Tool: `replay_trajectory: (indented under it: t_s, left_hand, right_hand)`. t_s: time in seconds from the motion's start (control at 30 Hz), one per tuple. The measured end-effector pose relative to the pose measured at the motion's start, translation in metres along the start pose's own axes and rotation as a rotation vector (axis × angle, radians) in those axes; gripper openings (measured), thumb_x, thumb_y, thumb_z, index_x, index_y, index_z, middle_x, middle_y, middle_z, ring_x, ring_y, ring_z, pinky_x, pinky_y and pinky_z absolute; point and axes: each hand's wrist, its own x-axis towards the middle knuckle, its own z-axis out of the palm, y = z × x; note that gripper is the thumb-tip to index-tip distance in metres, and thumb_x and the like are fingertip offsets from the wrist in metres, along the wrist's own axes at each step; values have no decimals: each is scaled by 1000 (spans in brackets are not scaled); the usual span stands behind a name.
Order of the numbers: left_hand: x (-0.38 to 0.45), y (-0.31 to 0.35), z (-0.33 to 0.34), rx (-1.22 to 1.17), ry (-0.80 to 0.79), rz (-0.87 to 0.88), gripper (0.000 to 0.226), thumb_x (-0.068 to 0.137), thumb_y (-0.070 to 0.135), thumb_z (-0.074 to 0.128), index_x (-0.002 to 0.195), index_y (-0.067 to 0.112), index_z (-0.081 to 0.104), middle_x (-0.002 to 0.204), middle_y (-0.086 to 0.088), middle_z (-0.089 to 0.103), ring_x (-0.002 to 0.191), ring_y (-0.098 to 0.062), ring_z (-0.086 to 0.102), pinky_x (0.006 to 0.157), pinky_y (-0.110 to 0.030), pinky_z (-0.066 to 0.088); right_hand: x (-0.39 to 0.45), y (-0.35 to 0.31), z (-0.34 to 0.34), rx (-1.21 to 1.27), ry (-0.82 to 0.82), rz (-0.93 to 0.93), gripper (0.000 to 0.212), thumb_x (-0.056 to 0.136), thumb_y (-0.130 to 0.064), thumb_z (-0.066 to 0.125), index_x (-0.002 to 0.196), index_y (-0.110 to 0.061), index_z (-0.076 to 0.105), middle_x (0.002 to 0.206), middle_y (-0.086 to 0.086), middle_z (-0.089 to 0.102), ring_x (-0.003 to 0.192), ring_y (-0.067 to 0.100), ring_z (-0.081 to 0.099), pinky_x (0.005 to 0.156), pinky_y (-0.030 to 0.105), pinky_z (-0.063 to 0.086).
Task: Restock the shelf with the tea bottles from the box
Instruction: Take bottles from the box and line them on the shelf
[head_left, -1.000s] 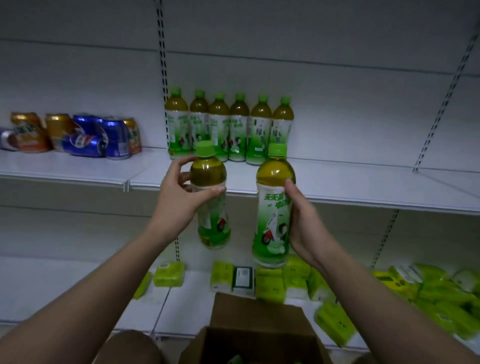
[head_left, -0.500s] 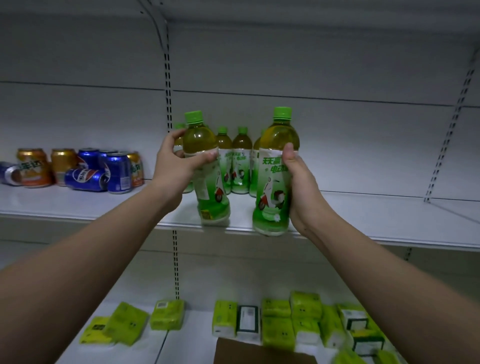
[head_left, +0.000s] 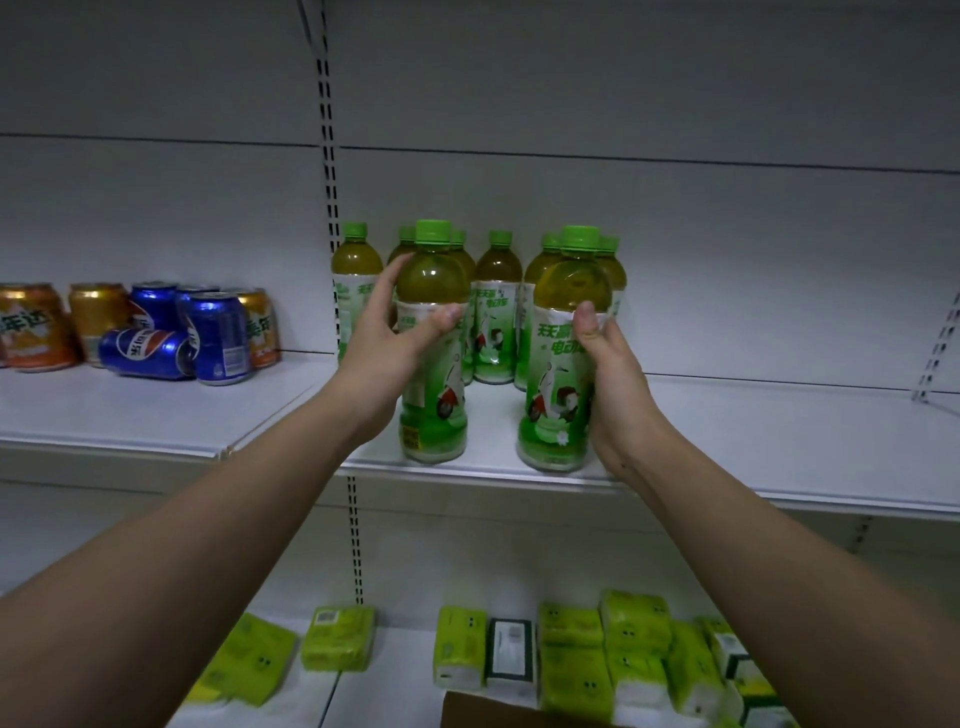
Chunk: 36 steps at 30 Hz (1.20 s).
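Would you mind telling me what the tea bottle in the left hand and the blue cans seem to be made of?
Tea bottle: likely clear plastic, since the tea shows through, with a glossy printed wrap. Blue cans: probably metal, given their shiny printed sides and silvery rims.

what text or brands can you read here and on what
"天天" then "电动": right tea bottle, partly hidden by the right hand.
"年达": orange can, far left; the first character is cut off.
Pepsi globe logo, letters blurred: blue cans.
Left tea bottle behind the left hand, back-row bottles, green packs: print too small or blurred.
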Motion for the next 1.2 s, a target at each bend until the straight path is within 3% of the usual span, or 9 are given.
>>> replay_trajectory:
  t_s: [0.13, 0.27, 0.33, 0.47, 0.57, 0.63, 0.77, 0.9, 1.2]
  left_hand:
    - [-4, 0, 7, 66, 15, 19, 80, 68, 51, 69, 137, 57, 28, 156, 1, 30, 138, -29, 38, 106, -60, 37]
    - [-6, 3, 7, 72, 5, 4, 85, 65, 58, 69, 138, 59, 24, 157, 4, 28, 141, -29, 33, 107, -63, 34]
    - [-10, 1, 7, 95, -16, -33, 92, 62, 63, 72, 140, 58, 22, 155, 4, 33, 140, -28, 36, 107, -63, 34]
    - [-25, -21, 3, 155, -28, -123, 87, 79, 31, 75, 147, 35, 21, 141, 4, 47, 125, -17, 48, 110, -49, 38]
    - [-31, -35, -3, 257, 5, -175, 100, 71, 32, 82, 147, 34, 19, 146, -2, 40, 127, -20, 46, 110, -44, 39]
    - [-31, -37, -3, 240, 5, -163, 91, 74, 29, 80, 146, 27, 24, 141, 0, 46, 121, -15, 48, 107, -36, 41]
    - [-25, -37, -2, 285, -8, -118, 76, 78, 25, 78, 141, 23, 36, 134, 3, 55, 118, -14, 53, 103, -33, 44]
    - [-17, -42, -13, 292, 6, -126, 71, 78, 22, 78, 139, 21, 39, 129, 3, 58, 113, -14, 56, 102, -34, 46]
    - [13, -57, -68, 384, 99, -178, 66, 82, 26, 74, 137, 19, 39, 121, -1, 58, 112, -21, 58, 98, -38, 49]
  right_hand:
    - [6, 5, -1, -50, -8, -19, 110, 48, -90, 62, 142, -36, 41, 138, -3, 58, 125, 23, 57, 106, 53, 43]
    - [3, 2, -3, -133, -11, 3, 122, 44, -95, 57, 147, -35, 33, 147, -2, 49, 133, 24, 49, 111, 55, 37]
    - [-4, -4, -5, -204, -30, -1, 113, 52, -91, 56, 146, -34, 34, 148, -3, 48, 135, 23, 46, 113, 54, 35]
    - [-20, -8, -13, -407, -95, -1, 56, 93, -43, 57, 144, -31, 38, 142, -6, 51, 127, 17, 51, 108, 40, 41]
    - [-33, 2, -20, -539, -103, 20, 64, 93, -22, 64, 147, -24, 32, 134, -5, 51, 114, 13, 53, 95, 28, 44]
    - [-34, 9, -20, -574, -91, 20, 64, 90, -16, 67, 145, -22, 36, 138, -2, 53, 118, 14, 54, 103, 32, 45]
    - [-25, 13, -11, -607, -61, 28, 63, 85, -16, 73, 140, -22, 43, 133, 0, 58, 122, 20, 57, 107, 45, 46]
    - [-17, 18, 9, -640, -100, 21, 63, 85, -17, 73, 140, -24, 43, 122, -7, 57, 121, 18, 57, 106, 43, 47]
    - [19, 52, 76, -661, -159, -52, 59, 89, -20, 68, 142, -23, 41, 139, -5, 56, 128, 16, 52, 111, 37, 41]
